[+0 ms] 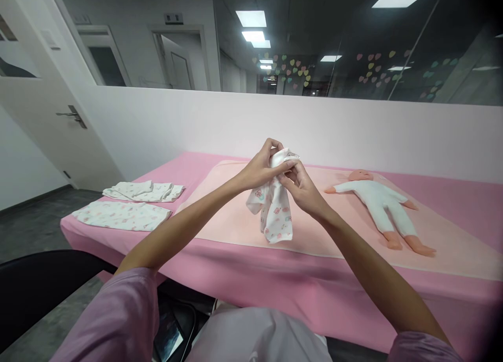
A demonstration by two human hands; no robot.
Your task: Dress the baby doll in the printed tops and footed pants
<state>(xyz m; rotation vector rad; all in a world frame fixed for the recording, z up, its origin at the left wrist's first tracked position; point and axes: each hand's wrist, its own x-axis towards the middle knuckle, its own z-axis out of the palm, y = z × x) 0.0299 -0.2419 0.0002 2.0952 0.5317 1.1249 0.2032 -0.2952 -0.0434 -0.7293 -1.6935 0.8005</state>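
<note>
Both hands pinching a small printed baby garment, held up over the pink table.

Left hand (261,165) and right hand (301,186) are meeting at the top edge of the garment (273,207), fingers closed on the bunched fabric; the rest is hanging free above the lighter pink mat (346,236), lower hem looking just clear of it or brushing it, can't tell which. Risks as I'm reading it: the grip is only catching a small fold, so the cloth could be slipping out of one hand and dropping in a heap on the mat; the dangling legs could be twisting and hiding the opening. The doll (379,202) is lying face up to the right, well apart. Two more folded garments (129,205) are lying at the left end of the table (463,205), near the edge, so a stray elbow could be knocking them off.
</note>
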